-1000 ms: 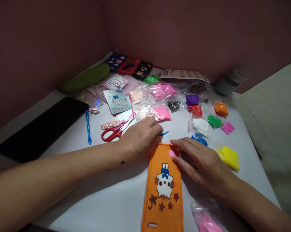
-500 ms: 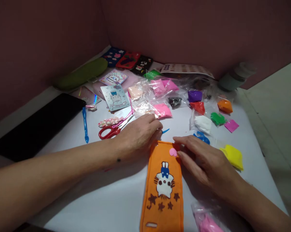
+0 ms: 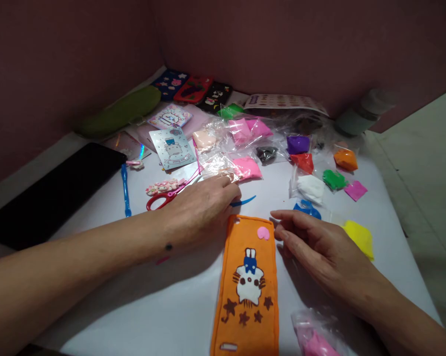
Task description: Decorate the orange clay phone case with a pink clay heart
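An orange clay-covered phone case [image 3: 232, 282] lies flat in front of me, with a white-and-blue cat figure [image 3: 249, 284], brown stars and a pink heart [image 3: 263, 233] on it. Past its far left corner, my left hand [image 3: 204, 205] is curled palm down. A slim blue clay tool [image 3: 245, 201] sticks out from under those fingertips; whether they grip it is hidden. My right hand [image 3: 315, 247] rests beside the case's right edge, thumb and forefinger apart, with nothing visible between them. Red-handled scissors [image 3: 157, 200] lie partly behind my left hand.
Bags of coloured clay, including white [image 3: 309, 189], yellow [image 3: 358, 240] and pink [image 3: 319, 343], spread across the table. At left are a black slab [image 3: 60, 193] and another blue tool [image 3: 125, 190]. Decorated cases [image 3: 193, 89] and a bottle [image 3: 363, 113] stand by the wall.
My left hand has drawn back to the left from the case's corner, and more of the blue tool shows. My right hand has moved off the pink heart, away from the case.
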Demonstrator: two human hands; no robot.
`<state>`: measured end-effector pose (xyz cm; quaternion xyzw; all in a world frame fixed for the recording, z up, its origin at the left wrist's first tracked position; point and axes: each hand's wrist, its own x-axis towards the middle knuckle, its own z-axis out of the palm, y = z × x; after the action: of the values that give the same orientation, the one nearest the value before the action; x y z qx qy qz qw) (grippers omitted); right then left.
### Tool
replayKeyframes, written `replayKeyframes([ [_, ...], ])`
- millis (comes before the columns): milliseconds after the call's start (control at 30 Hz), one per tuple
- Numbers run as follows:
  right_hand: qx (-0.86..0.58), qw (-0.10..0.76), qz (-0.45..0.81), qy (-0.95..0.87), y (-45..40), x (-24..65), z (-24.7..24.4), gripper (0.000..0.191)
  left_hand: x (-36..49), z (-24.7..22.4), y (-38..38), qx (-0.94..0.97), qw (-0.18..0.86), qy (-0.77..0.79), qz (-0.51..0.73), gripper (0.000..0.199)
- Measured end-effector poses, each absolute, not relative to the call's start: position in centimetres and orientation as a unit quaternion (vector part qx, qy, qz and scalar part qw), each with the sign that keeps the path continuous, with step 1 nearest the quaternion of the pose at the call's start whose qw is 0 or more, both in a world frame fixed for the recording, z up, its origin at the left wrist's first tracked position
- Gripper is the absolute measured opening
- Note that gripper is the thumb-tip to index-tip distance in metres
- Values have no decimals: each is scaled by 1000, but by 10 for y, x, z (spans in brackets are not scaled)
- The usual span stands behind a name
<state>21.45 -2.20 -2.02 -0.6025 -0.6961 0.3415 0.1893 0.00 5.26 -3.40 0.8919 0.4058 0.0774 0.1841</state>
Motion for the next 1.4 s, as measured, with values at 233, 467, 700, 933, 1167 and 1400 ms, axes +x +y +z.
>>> replayKeyframes([
  [233,-584,160,322,-728,-20,211,-24,20,-2,-35,48,888,137,438,14,15],
  [467,-601,159,325,-712,-22,210,-19,17,-2,-19,52,864,144,481,32,6],
  [700,-621,189,486,-585,-28,217,-16,30,-7,11,48,801,355,482,-17,24],
  [933,-607,310,604,-413,-27,220,-18,48,-5,-7,50,693,547,466,58,25],
  [1167,-497,394,708,-310,-25,215,-21,35,-5,-14,54,651,600,453,105,24],
  [1400,-431,413,762,-252,-27,203,-24,42,-8,-2,55,696,473,496,213,31],
])
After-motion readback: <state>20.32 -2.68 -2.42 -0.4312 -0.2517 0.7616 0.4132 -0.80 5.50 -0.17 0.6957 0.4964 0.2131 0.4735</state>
